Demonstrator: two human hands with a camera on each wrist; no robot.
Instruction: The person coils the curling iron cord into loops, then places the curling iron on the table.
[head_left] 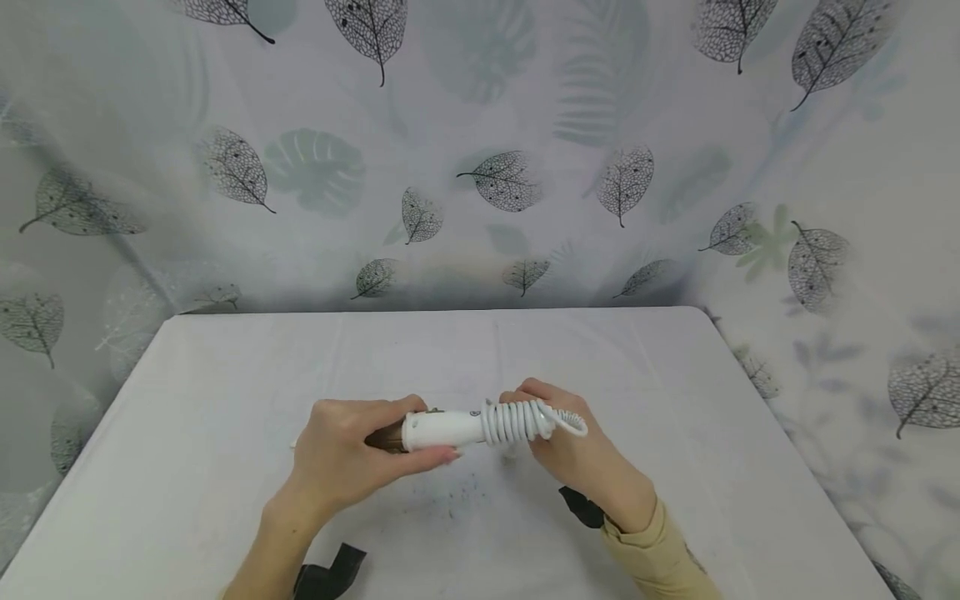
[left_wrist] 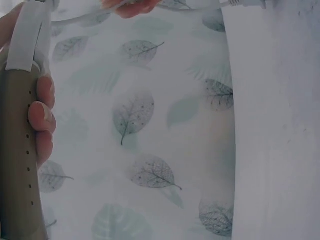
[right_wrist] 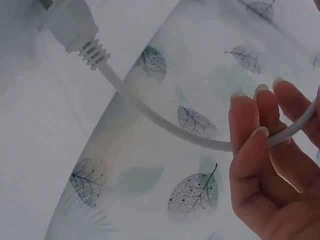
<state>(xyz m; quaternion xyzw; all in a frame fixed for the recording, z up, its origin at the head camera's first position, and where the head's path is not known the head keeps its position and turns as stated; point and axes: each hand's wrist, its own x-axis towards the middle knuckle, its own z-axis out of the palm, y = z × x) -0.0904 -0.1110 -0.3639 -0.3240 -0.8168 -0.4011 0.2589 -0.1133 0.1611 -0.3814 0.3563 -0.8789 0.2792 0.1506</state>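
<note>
A hair iron [head_left: 442, 430] with a white handle and a brown barrel lies level above the table in the head view. My left hand [head_left: 337, 450] grips it around the brown barrel [left_wrist: 20, 150], which carries a row of small holes in the left wrist view. White cord [head_left: 517, 422] is wound in several turns about the handle's right end. Beside those turns is my right hand [head_left: 573, 450], whose thumb and fingers pinch the cord [right_wrist: 170, 125] in the right wrist view. From that pinch the cord runs to a white plug [right_wrist: 75, 27], hanging free.
Underneath is a white table [head_left: 645, 367] with faint bluish marks near its middle. A leaf-patterned curtain [head_left: 465, 108] rises behind and along both sides. Black straps [head_left: 333, 571] show by both wrists.
</note>
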